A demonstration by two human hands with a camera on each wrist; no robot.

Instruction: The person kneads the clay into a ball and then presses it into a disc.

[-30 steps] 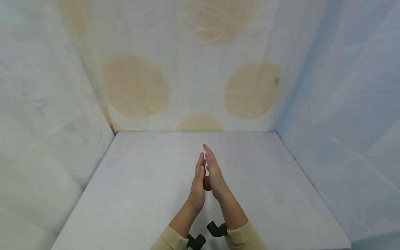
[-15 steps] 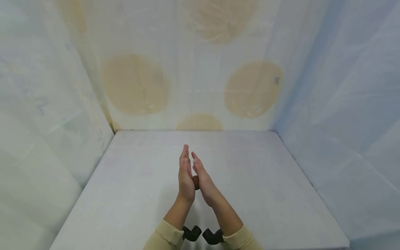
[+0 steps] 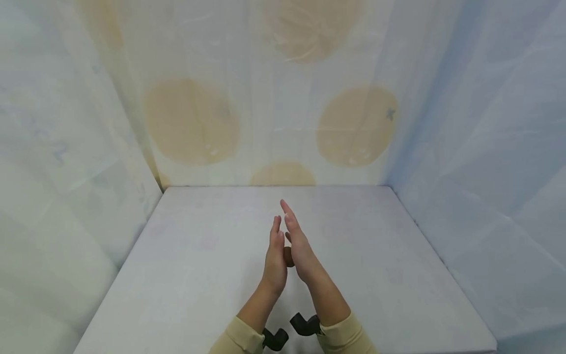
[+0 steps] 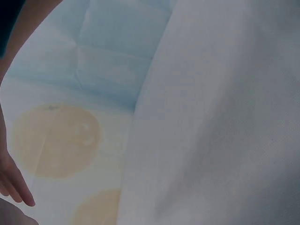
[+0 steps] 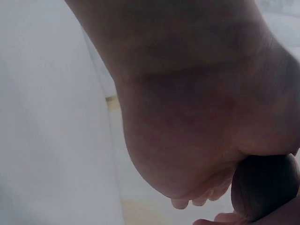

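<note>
Brown ball [image 3: 289, 256] pressed between flat palms
Left hand [image 3: 275, 259] and right hand [image 3: 298, 246], fingers straight, sandwich it above the white table [image 3: 199, 275], right fingertips further forward

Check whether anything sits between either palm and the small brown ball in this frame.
Nothing visible does. The brown ball is pressed directly between the left hand and the right hand, both with straight fingers, above the white table.
</note>
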